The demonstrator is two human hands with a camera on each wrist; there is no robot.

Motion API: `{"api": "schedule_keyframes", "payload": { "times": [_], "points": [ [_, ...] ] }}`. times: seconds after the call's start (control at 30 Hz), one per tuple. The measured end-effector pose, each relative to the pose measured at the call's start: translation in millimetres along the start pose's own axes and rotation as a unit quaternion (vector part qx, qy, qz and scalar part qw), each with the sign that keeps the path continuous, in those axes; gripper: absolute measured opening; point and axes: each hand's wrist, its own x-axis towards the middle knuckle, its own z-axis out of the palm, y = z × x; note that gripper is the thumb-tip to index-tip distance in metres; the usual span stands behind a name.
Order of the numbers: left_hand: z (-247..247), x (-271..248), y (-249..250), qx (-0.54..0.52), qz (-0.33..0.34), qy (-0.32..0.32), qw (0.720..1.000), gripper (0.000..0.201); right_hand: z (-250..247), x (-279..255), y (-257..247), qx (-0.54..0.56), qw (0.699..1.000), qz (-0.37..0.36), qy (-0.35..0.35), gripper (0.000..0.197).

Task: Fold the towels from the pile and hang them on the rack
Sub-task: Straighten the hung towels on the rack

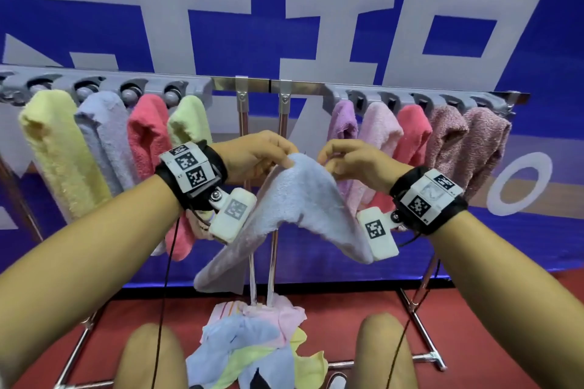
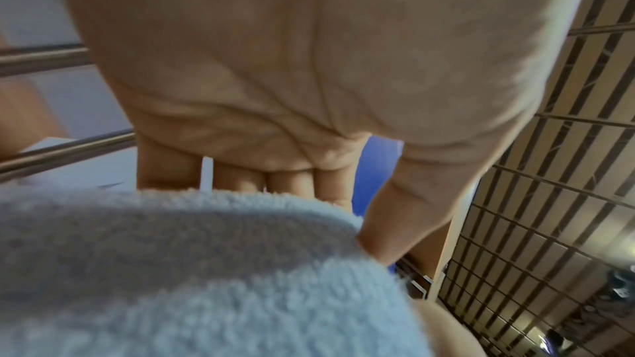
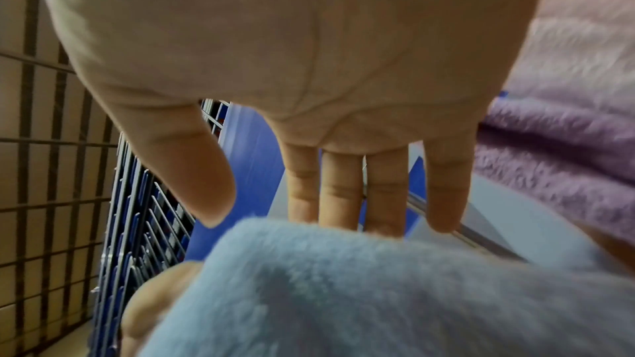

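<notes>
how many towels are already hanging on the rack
9. Four left of the centre posts: yellow, lavender, coral, light green. Five on the right: purple, pale pink, red, and two mauve. None looks hidden.

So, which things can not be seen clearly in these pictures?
- Fingertips of the left hand: left wrist view, hidden behind the light blue terry towel.
- Right hand grip: head view, fingers curl out of sight.
- Pile of towels on the floor: head view, cut by the bottom edge.
</notes>
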Motion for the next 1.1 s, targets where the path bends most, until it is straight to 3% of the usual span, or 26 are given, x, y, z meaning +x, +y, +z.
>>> {"api": "schedule_keyframes", "payload": {
  "times": [0.13, 0.27, 0.33, 0.47, 0.6, 0.7, 1.1],
  "points": [
    [12.9, 11.2, 10.1, 0.025, -0.012, 0.006, 1.0, 0.035, 14.7, 7.6, -2.8, 0.03, 0.999, -0.029, -0.03, 0.026],
    [4.4, 8.7, 11.4, 0.022, -0.017, 0.035, 0.999, 0.024, 9.7, 5.6, -2.3, 0.045, 0.997, -0.063, 0.021, 0.01],
    [-0.1, 8.7, 8.0, 0.028, -0.008, 0.056, 0.998, 0.032, 5.6, 3.9, -1.9, 0.051, 0.994, -0.084, 0.049, 0.005],
    [2.1, 10.7, 7.9, 0.049, 0.045, 0.09, 0.994, 0.029, 0.5, 1.5, 2.2, -0.039, 0.987, -0.114, 0.105, 0.018],
    [4.8, 16.7, 7.9, 0.082, 0.077, 0.104, 0.988, 0.027, -7.9, -5.6, 4.8, -0.139, 0.974, -0.134, 0.116, 0.014],
    [9.6, 25.5, 11.4, 0.086, 0.091, 0.119, 0.985, 0.021, -16.1, -11.0, 3.4, -0.15, 0.967, -0.154, 0.14, 0.014],
    [30.4, 56.4, 17.8, -0.062, 0.106, 0.106, 0.987, 0.02, -43.7, -22.1, 6.5, -0.045, 0.969, -0.13, 0.205, 0.027]
  ]
}}
